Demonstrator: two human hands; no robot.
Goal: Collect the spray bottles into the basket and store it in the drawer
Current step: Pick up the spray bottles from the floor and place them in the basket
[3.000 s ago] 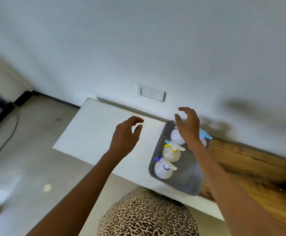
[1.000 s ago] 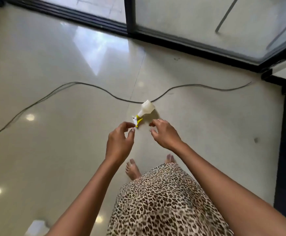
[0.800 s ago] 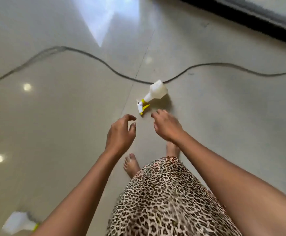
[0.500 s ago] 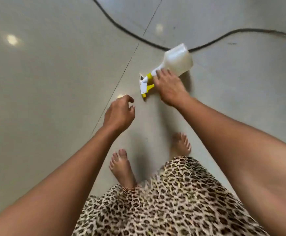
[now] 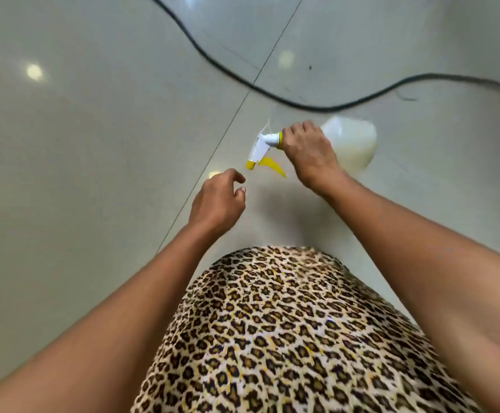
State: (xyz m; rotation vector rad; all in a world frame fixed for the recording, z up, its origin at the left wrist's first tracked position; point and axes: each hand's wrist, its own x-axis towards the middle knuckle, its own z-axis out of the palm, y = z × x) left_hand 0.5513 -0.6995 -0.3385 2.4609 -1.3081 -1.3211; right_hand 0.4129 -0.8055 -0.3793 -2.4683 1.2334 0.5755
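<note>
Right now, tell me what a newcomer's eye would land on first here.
The right hand grips a white spray bottle with a yellow trigger by its neck, at centre frame above the glossy floor. A black cable snakes across the tiles behind it, and the left hand hangs empty beside it.

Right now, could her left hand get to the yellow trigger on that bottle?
Probably yes: the left hand hangs open just beside the yellow trigger, with nothing between them. The right hand holds only the spray bottle neck.
</note>
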